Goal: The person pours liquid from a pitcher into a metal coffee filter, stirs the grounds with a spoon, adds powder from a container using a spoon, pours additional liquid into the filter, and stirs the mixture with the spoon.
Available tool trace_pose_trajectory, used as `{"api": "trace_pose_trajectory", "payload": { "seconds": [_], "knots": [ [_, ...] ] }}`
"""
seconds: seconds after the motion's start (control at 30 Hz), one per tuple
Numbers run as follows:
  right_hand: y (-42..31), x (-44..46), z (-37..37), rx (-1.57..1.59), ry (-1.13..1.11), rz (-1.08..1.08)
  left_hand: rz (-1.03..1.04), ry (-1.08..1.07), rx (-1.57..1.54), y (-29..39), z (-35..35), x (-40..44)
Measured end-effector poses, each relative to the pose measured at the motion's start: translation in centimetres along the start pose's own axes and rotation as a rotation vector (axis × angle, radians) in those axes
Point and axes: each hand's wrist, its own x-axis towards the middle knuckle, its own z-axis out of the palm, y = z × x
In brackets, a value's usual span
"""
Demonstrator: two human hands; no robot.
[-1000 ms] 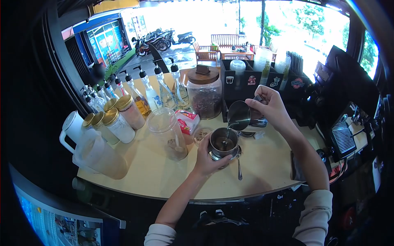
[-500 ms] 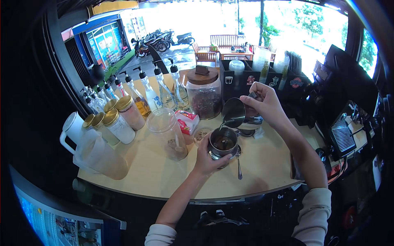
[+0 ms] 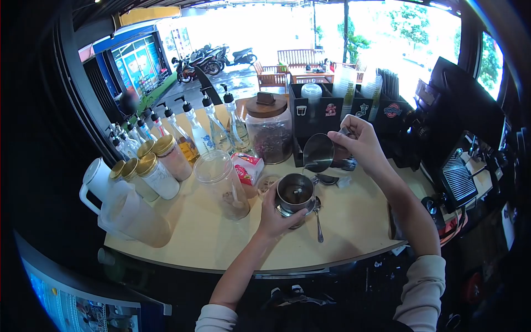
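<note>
Cup (image 3: 297, 196) first, since everything's happening there: it's above the near part of the tabletop (image 3: 221, 249), just right of the tall clear jar (image 3: 221, 188), mouth facing up. From where I'm sitting, the step in hand looks like pouring. The pitcher (image 3: 319, 154) is tipped over with its lip just above the cup's far rim, and I think I can make out a thin trickle between the two, though it's faint on my feed.

My right hand (image 3: 358, 143) is pinching the pitcher by its handle, thumb on top and fingers bent round. My left hand (image 3: 278, 217) is curled about the cup's near left side, thumb across the front, so it's hugging the thing rather than lifting it, as far as I can judge.

What the next move calls for, imo: a steady right wrist, lip lined up over the opening, and the left hand firm enough that nothing slides. Tip too fast and it could splash over the rim.

As for looks, the cup is shiny metal, round and wide-mouthed, dark inside with a small pale bit near the middle. There's a metal flange below it; what that sits on is mostly hidden, so I can't tell. A spoon (image 3: 319, 224) lies just to its right, handle towards me.
</note>
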Motion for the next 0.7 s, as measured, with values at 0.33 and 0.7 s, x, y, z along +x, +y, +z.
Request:
{"api": "trace_pose_trajectory", "payload": {
  "seconds": [0.33,0.7],
  "knots": [
    [3.4,-4.2,-3.3,0.407,0.164,0.215,-0.006,-0.008,0.005,0.7,-0.1,0.1],
    [17.5,-10.8,-7.5,0.657,0.411,0.34,0.006,0.01,-0.066,1.5,0.2,0.1]
  ]
}}
